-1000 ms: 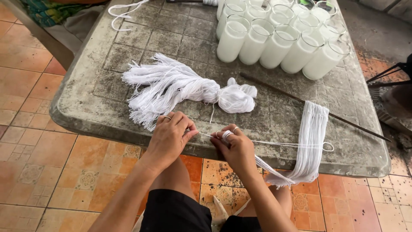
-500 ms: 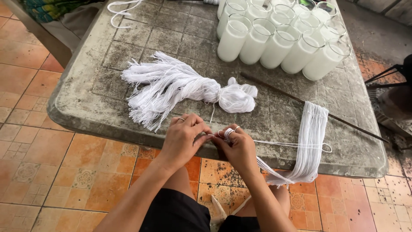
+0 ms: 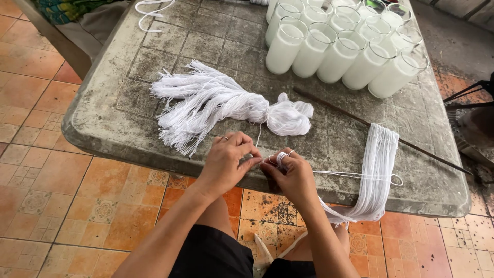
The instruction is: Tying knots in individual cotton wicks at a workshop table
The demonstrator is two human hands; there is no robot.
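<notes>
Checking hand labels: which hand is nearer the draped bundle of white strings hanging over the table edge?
Right. The right hand sits just left of the draped bundle, with a thin string running between them. The left hand is farther left, beyond the right hand.

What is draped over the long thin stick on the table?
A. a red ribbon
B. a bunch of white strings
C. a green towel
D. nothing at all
B, because a flat bunch of white strings hangs over the thin dark stick and falls past the edge of the grey table, just to the side of the right hand.
</notes>
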